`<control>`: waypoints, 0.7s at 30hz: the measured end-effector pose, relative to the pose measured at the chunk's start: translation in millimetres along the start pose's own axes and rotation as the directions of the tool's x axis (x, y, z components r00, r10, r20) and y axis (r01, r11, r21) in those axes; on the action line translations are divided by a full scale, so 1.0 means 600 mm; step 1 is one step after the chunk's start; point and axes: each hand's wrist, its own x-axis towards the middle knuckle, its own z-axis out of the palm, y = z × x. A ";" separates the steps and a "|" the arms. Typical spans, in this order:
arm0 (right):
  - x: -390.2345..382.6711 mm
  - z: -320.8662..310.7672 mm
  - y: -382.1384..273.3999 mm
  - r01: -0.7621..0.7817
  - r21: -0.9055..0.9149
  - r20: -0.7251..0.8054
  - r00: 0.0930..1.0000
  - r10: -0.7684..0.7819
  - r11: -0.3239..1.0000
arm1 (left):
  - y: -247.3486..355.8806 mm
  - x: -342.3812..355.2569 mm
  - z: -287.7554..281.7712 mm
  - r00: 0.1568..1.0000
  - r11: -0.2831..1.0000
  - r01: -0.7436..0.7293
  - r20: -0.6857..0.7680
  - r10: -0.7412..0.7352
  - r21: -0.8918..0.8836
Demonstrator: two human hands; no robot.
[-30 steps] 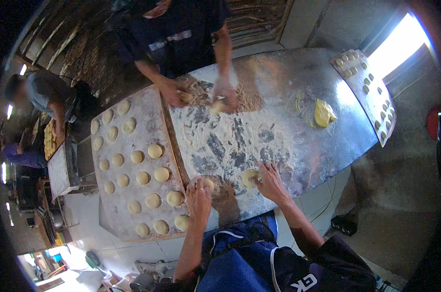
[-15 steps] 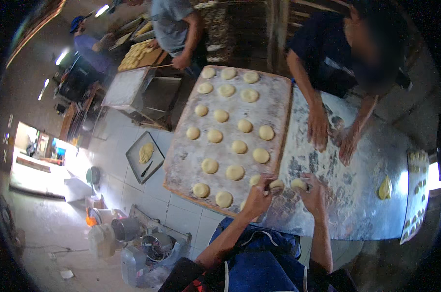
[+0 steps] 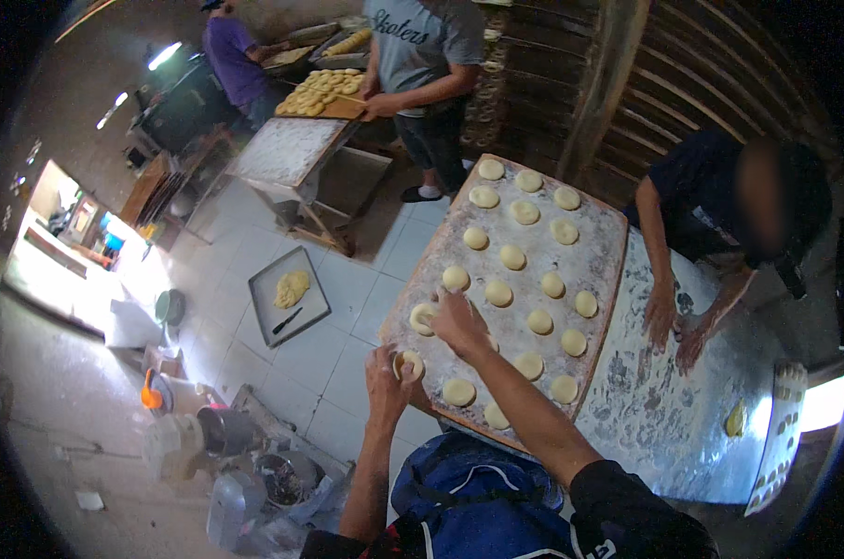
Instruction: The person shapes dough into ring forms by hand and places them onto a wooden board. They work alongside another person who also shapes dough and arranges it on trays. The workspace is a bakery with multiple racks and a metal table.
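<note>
A floured wooden board lies in front of me, bearing rows of pale round dough pieces. At its left edge my left hand is closed on a dough piece, thumb and fingers at its rim. Farther along the same side, my right hand reaches across the board, its fingers bent on another dough piece at the board's surface. Part of that piece is hidden by the fingers.
Right of the board is a flour-dusted metal table, where a person's hands rest. A dough lump lies there. On the floor stand a tray with dough and a knife, and plastic jugs. Another person holds a loaded board.
Both my hands have swung left from the board's near right corner to its left edge, each with a dough piece. The view has turned, so the board now appears farther right.
</note>
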 end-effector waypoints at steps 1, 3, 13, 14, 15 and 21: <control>-0.007 0.006 0.002 -0.054 -0.156 -0.087 0.995 0.040 0.986 | 0.001 0.000 -0.002 1.000 1.000 0.001 -0.029 0.000 0.020; -0.039 -0.014 0.029 0.001 -0.079 -0.145 0.989 -0.013 0.997 | 0.014 0.002 -0.006 0.994 0.994 -0.071 -0.077 0.077 0.078; -0.242 -0.222 0.252 -0.528 -0.343 -0.293 0.846 0.446 0.776 | 0.220 0.068 0.217 0.828 0.900 -0.413 0.353 0.435 -0.139; -0.245 -0.232 0.243 -0.538 -0.294 -0.331 0.833 0.444 0.790 | 0.231 0.087 0.254 0.776 0.830 -0.552 0.317 0.545 -0.077; -0.247 -0.251 0.228 -0.527 -0.248 -0.364 0.828 0.427 0.813 | 0.237 0.100 0.287 0.716 0.758 -0.652 0.339 0.610 0.011; -0.223 -0.520 0.158 -0.388 -0.039 -0.820 0.539 0.192 0.921 | 0.215 0.127 0.387 0.694 0.787 -0.612 0.533 0.484 0.082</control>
